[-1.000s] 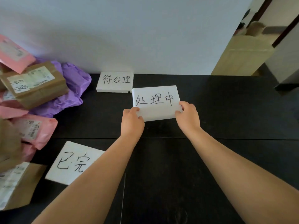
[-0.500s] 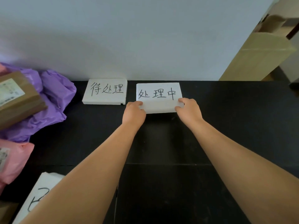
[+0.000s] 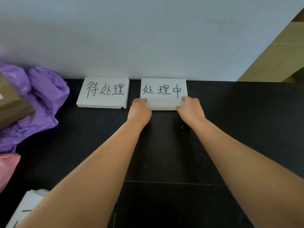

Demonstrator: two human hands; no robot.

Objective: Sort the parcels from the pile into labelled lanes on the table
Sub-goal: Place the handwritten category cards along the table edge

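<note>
A white foam label board with black handwriting (image 3: 162, 91) lies flat on the black table (image 3: 230, 129), its far edge against the wall. My left hand (image 3: 139, 110) grips its near left corner and my right hand (image 3: 190, 109) grips its near right corner. A second white label board (image 3: 103, 92) lies just left of it, a narrow gap between them. The parcel pile sits at the left edge: a purple bag (image 3: 39, 102), a brown box (image 3: 11, 106) and a pink bag (image 3: 7, 168).
A third white label board (image 3: 24, 209) shows partly at the bottom left, under my left forearm. A pale wall (image 3: 148, 38) closes the table's far side. A tan cardboard panel (image 3: 279, 55) leans at the upper right.
Both hands carried the board away from me and set it flat against the wall beside the other label. The view shifted right, so less of the parcel pile shows.
</note>
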